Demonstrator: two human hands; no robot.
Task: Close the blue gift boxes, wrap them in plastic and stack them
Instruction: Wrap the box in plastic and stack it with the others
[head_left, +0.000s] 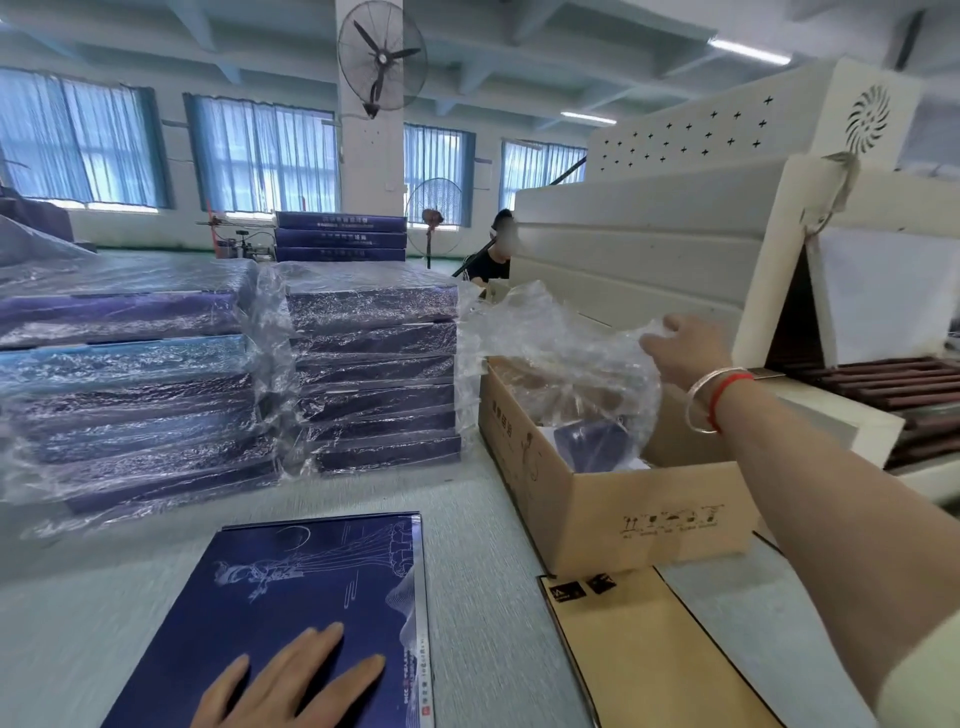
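Two hands work: the left hand (291, 680) rests flat, fingers straight, on the closed dark-blue printed gift box (291, 597) on the grey worktop (483, 597); the right hand (680, 353) pinches a crinkled clear plastic bag (561, 364) above the brown cardboard carton (613, 514). That thin film could snag on the carton's edge and tear.

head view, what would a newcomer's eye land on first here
Probably the stacks of plastic-wrapped blue boxes at left and centre, shiny with crinkled film. Next, the right hand lifting a clear plastic bag over the open cardboard carton, while the left hand presses flat on an unwrapped blue gift box.
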